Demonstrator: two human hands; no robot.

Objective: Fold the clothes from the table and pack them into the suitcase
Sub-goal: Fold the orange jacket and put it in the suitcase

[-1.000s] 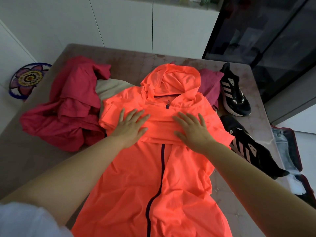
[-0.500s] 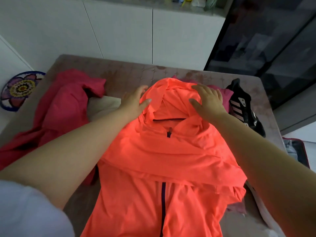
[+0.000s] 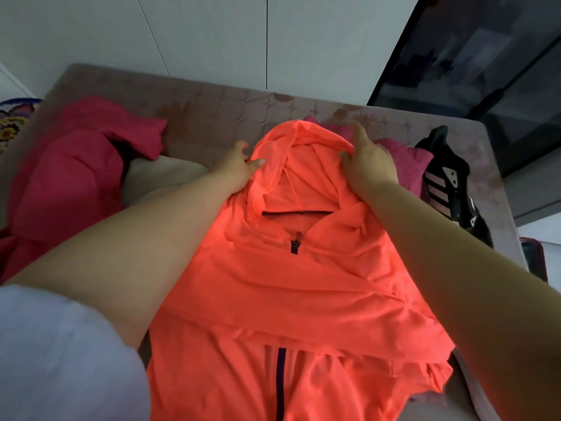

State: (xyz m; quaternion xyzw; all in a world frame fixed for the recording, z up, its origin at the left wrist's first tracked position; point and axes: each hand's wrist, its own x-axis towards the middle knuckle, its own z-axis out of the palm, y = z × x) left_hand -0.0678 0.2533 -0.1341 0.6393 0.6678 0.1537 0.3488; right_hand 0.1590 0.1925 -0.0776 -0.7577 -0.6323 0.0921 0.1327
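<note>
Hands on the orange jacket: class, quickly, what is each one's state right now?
Left hand: closed, gripping the left edge of the hood of the orange jacket.
Right hand: closed, gripping the hood's right edge.

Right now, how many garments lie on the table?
4: orange jacket in the centre, red garment left, beige garment beside it, pink garment behind the hood; more may be hidden.

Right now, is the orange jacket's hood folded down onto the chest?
No, unfolded: left hand and right hand grip the hood at its sides.
</note>
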